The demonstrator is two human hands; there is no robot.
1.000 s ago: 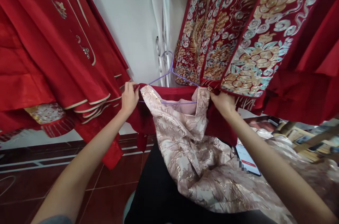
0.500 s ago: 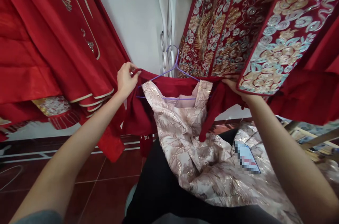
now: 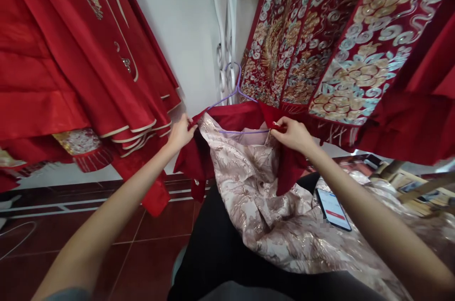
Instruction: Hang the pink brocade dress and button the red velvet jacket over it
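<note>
A pale pink brocade dress [image 3: 245,182] with metallic threads hangs by its straps from a purple hanger [image 3: 237,86] and spreads over my lap. Behind and around its shoulders is a dark red garment [image 3: 231,115], perhaps a small jacket; its full shape is hidden. My left hand [image 3: 182,131] pinches the red cloth beside the left strap. At the other strap, my right hand [image 3: 293,135] grips the red edge, folded forward over the hanger's right arm. The right strap is mostly covered.
Red garments [image 3: 88,68] hang on the left, and an embroidered red garment [image 3: 341,64] on the right. A phone [image 3: 334,209] lies on the dress skirt. White metal bars [image 3: 229,31] stand against the wall behind the hanger. A cable [image 3: 21,239] lies on the tiled floor.
My right hand has come inward and forward from behind the embroidered garment, drawing the red edge over the right strap. My left hand has shifted slightly right and down, still pinching the cloth.
</note>
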